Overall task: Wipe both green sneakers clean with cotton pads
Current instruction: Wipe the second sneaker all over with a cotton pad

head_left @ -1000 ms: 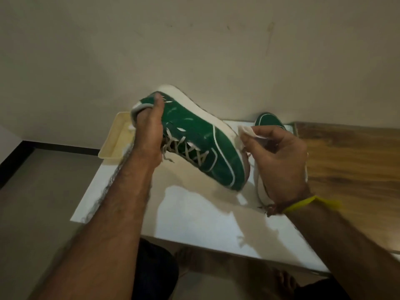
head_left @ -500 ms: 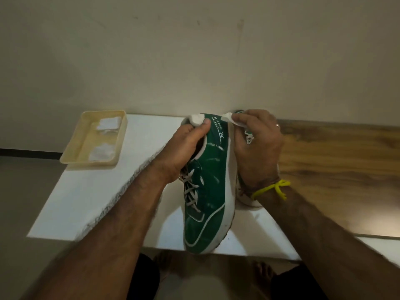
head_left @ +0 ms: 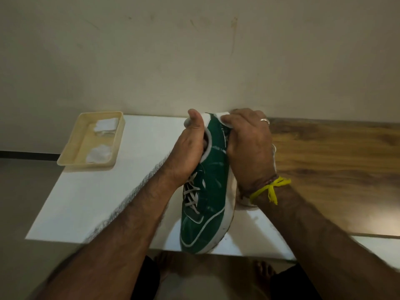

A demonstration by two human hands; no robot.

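The left hand (head_left: 188, 152) sits in the middle of the frame and grips the heel end of a green sneaker (head_left: 207, 198), with its thumb up on the white heel rim and its fingers tucked inside the shoe opening. The right hand (head_left: 249, 146) is just beside it on the right, and its fingers pinch a white cotton pad (head_left: 223, 118) against the top of the shoe's side near the heel. This hand has a ring (head_left: 265, 120) on one finger and a yellow string (head_left: 270, 189) tied round the wrist. The sneaker is dark green with a white sole, a thin white line curving round the toe, and pale laces. Light streaks show on its green side. Its toe points down toward the bottom of the frame and pokes past the near edge of a white board (head_left: 91, 202). Under the right wrist a bit of white sole from a second shoe (head_left: 245, 201) peeks out; the hand and arm hide most of it. To the right of the board is a brown wooden table (head_left: 335, 174). At the upper left of the board sits a cream tray (head_left: 71, 156). Inside it are two white cotton pads (head_left: 98, 153), one near the far end and one near the close end. A plain wall (head_left: 194, 50) fills the top of the frame.
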